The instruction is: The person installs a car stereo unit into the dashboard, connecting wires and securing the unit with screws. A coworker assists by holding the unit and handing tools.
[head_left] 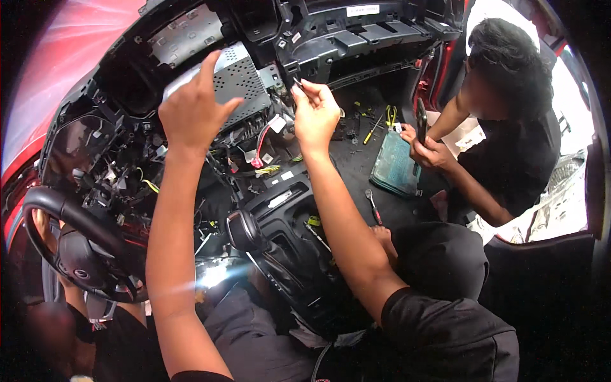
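Note:
My left hand (193, 114) is raised in front of a silver metal box (243, 86) with a perforated face, set in the stripped dashboard. Its index finger and thumb are spread apart, and nothing shows between them. To the right of the box, my right hand (316, 118) is closed in a pinch. A small dark piece shows at its fingertips, too small to name. Below the box, between my forearms, hang loose wires with a white connector (275, 123) and a red cable (261, 143).
A steering wheel (70, 219) stands at left, a gear lever (244, 230) at centre. On the right floor lie a ratchet (373, 207), a yellow screwdriver (372, 132) and a teal case (391, 164). A co-worker (519, 130) at right holds a phone (421, 121); another person is at lower left.

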The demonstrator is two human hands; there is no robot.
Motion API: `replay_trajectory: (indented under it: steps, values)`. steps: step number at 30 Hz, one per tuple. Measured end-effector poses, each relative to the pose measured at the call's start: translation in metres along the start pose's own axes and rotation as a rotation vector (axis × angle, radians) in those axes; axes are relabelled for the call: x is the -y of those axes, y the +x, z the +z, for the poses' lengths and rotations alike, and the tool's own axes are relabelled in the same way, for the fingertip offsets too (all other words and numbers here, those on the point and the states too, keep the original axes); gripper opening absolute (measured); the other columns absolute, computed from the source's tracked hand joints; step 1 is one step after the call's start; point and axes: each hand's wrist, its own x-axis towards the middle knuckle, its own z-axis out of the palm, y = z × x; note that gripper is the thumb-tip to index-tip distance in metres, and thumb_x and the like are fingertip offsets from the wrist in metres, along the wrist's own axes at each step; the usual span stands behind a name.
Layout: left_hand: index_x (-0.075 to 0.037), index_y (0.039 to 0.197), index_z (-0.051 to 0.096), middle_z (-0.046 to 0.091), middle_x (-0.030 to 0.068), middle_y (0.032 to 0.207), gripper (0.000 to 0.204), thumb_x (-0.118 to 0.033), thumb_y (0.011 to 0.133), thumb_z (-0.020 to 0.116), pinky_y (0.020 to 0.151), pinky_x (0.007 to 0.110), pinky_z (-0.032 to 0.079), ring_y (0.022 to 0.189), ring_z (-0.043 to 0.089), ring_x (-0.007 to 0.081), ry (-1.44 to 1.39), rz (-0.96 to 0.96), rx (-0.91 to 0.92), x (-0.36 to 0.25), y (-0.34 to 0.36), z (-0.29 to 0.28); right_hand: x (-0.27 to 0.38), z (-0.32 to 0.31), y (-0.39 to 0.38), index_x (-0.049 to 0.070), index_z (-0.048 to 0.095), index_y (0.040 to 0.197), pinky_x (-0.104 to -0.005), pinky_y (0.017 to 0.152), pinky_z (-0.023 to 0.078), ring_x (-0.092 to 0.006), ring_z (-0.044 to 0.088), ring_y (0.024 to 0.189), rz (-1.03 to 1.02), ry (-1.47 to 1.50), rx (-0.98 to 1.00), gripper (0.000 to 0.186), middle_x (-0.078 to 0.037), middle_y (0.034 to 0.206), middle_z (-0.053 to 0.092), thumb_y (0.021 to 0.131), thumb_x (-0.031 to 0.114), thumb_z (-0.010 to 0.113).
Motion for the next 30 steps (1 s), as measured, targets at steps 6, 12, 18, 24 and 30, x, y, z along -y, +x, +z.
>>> replay_trajectory:
  steps: [6,12,18,24,30]
  values:
    - [-0.022,0.135,0.049,0.069,0.0019,0.075,0.091,-0.051,0.054,0.081,0.052,0.035,0.05,0.062,0.067,0.024,0.11,-0.161,0.17,0.0,-0.017,0.03,0.002,0.017,0.0,-0.004,0.063,0.098,-0.0225,0.069,0.051,-0.0102,0.064,0.079,-0.001,0.051,0.003,0.016,-0.009,0.088,0.068,0.083,-0.004,0.067]
    - [-0.023,0.134,0.049,0.069,0.0024,0.075,0.087,-0.049,0.057,0.081,0.052,0.036,0.05,0.065,0.068,0.024,0.066,-0.137,0.137,-0.001,-0.02,0.035,-0.01,0.023,0.008,-0.004,0.067,0.09,-0.0218,0.065,0.05,-0.0076,0.061,0.07,-0.117,-0.038,0.034,0.008,-0.006,0.079,0.068,0.082,-0.002,0.069]
    - [-0.03,0.14,0.045,0.07,0.0064,0.076,0.089,-0.051,0.06,0.079,0.054,0.038,0.052,0.067,0.069,0.0275,0.001,-0.204,0.199,0.001,-0.02,0.035,-0.015,0.029,0.015,-0.003,0.071,0.093,-0.0196,0.065,0.048,-0.0048,0.06,0.071,-0.159,-0.128,-0.002,0.013,-0.003,0.08,0.069,0.081,0.001,0.074]
    - [-0.036,0.14,0.043,0.07,0.0067,0.076,0.088,-0.049,0.061,0.08,0.057,0.039,0.052,0.069,0.069,0.0285,-0.062,-0.241,0.178,0.003,-0.021,0.04,-0.025,0.035,0.018,-0.003,0.07,0.089,-0.0195,0.067,0.048,-0.0051,0.061,0.072,-0.207,-0.128,-0.039,0.011,-0.003,0.081,0.069,0.08,0.0,0.075]
    - [-0.038,0.141,0.042,0.07,0.0057,0.077,0.09,-0.05,0.06,0.08,0.056,0.04,0.051,0.07,0.069,0.028,-0.095,-0.262,0.201,0.004,-0.022,0.043,-0.028,0.039,0.019,-0.003,0.07,0.089,-0.0229,0.064,0.05,-0.007,0.061,0.069,-0.29,-0.149,-0.031,0.009,-0.004,0.078,0.069,0.081,0.001,0.073]
